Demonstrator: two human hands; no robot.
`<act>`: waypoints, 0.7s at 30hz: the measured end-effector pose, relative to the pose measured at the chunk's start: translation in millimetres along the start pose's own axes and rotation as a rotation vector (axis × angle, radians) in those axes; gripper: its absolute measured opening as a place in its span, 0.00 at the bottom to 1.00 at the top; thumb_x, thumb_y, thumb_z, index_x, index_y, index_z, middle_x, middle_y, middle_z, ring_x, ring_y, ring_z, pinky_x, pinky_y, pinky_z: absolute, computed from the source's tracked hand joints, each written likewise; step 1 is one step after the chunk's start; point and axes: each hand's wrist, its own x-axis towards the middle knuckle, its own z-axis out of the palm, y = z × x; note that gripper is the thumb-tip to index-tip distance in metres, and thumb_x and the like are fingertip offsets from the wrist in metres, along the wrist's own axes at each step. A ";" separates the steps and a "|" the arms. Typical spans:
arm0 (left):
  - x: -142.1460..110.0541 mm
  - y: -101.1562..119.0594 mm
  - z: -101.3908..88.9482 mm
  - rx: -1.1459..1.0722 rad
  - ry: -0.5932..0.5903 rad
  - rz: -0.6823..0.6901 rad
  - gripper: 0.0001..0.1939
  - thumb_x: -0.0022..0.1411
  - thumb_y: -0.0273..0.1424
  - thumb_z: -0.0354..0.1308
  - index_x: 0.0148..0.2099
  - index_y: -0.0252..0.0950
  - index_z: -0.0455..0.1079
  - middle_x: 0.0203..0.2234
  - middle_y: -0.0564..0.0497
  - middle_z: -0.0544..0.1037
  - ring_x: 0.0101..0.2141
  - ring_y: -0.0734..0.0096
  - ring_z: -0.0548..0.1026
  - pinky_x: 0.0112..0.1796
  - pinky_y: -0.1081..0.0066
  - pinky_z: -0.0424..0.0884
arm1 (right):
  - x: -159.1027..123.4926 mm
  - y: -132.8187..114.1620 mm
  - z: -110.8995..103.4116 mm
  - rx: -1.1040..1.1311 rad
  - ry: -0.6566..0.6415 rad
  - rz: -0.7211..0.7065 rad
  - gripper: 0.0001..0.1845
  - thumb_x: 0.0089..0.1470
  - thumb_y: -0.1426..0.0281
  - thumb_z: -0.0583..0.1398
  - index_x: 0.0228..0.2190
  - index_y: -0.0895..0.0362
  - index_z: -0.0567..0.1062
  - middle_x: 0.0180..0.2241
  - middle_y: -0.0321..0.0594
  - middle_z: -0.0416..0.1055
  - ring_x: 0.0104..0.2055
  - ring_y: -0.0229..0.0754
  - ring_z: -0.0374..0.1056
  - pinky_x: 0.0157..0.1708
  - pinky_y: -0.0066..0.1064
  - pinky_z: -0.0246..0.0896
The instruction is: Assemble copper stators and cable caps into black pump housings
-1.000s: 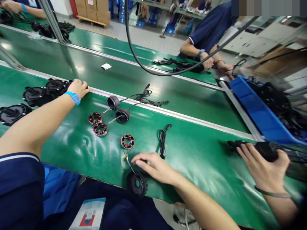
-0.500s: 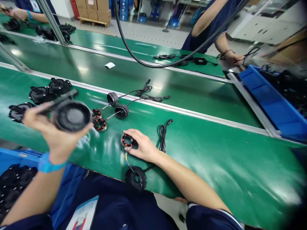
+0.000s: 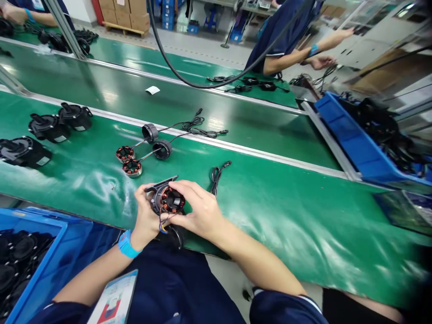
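Observation:
My left hand [image 3: 146,211] is wrapped round a black motor housing [image 3: 155,198] above the green mat, near the front edge. Against the housing's mouth, my right hand [image 3: 199,207] grips a copper-wound stator [image 3: 172,199] between thumb and fingers. Whether the stator is inside the housing or only at its opening, I cannot tell. Thin coloured wires [image 3: 163,225] hang from the stator towards a black ring-shaped cap [image 3: 175,237], which my hands partly cover. The cap's bundled black cable [image 3: 218,176] lies to the right, beyond my right hand.
Two more stators [image 3: 132,168] lie ahead, wired to black caps [image 3: 162,150]. Several black housings [image 3: 49,128] stand at left. Blue crates hold black parts, one [image 3: 64,234] at lower left, another [image 3: 364,139] at right. A metal rail [image 3: 249,150] crosses the bench. Co-workers' arms [image 3: 303,56] show across it.
My left hand has brought the housing right and down to the stator. My right hand has lifted the stator slightly and turned it to meet the housing.

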 end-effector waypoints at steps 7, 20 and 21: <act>-8.1 -6.0 2.3 -0.001 -0.013 0.036 0.47 0.50 0.55 0.73 0.60 0.43 0.51 0.54 0.41 0.66 0.50 0.58 0.77 0.49 0.59 0.78 | 7.0 -24.2 -14.4 -0.354 -0.253 0.132 0.42 0.40 0.51 0.78 0.47 0.67 0.76 0.36 0.49 0.77 0.35 0.53 0.77 0.36 0.44 0.79; -1.8 -7.0 -3.4 -0.011 -0.013 0.086 0.48 0.49 0.54 0.75 0.60 0.42 0.52 0.51 0.44 0.67 0.47 0.60 0.77 0.44 0.61 0.78 | 0.3 -6.7 -17.1 -0.176 -0.244 0.080 0.33 0.54 0.54 0.71 0.52 0.64 0.74 0.39 0.48 0.77 0.41 0.51 0.74 0.44 0.46 0.75; -1.4 -6.8 -3.7 -0.013 -0.023 0.090 0.48 0.49 0.54 0.74 0.60 0.42 0.52 0.51 0.44 0.67 0.47 0.60 0.76 0.45 0.61 0.77 | 0.9 -6.8 -16.8 -0.151 -0.283 0.079 0.33 0.55 0.56 0.71 0.55 0.62 0.72 0.41 0.48 0.76 0.43 0.51 0.74 0.46 0.45 0.75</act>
